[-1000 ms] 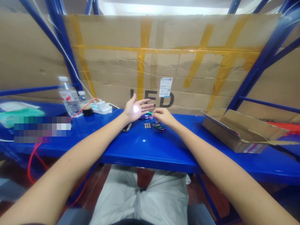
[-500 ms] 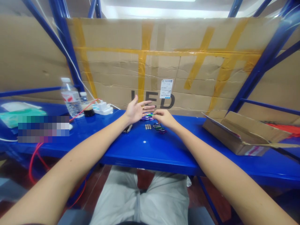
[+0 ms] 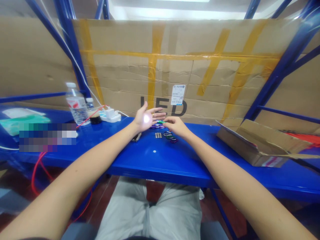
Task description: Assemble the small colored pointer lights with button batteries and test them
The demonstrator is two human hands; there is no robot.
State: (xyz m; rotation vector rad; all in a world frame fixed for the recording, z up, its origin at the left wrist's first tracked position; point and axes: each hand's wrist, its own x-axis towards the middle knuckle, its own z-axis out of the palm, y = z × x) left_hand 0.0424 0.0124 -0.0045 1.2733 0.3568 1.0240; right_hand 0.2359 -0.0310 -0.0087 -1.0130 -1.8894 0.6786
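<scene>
My right hand (image 3: 176, 126) pinches a small green flashlight (image 3: 160, 122) that points left. Its light makes a bright white spot on the palm of my left hand (image 3: 141, 120), which is held up with fingers stretched out and a ring on one finger. Under the hands, purple flashlight-like tubes (image 3: 155, 126) lie on the blue table (image 3: 175, 163). Closer to me sits a small block of button cells (image 3: 158, 135) in rows. Several coloured carabiners (image 3: 170, 137) lie just to their right. Dark slim cylinders (image 3: 136, 137) rest below my left wrist, partly covered by it.
An open cardboard box (image 3: 250, 150) stands at the right. On the left are a water bottle (image 3: 76, 105), a small bottle with dark liquid (image 3: 95, 117), a white power strip (image 3: 110, 115) and red cables. A large taped cardboard panel (image 3: 120, 80) closes off the back.
A bright light spot has appeared on my left palm; the green flashlight is now lit. Both hands have stayed nearly where they were.
</scene>
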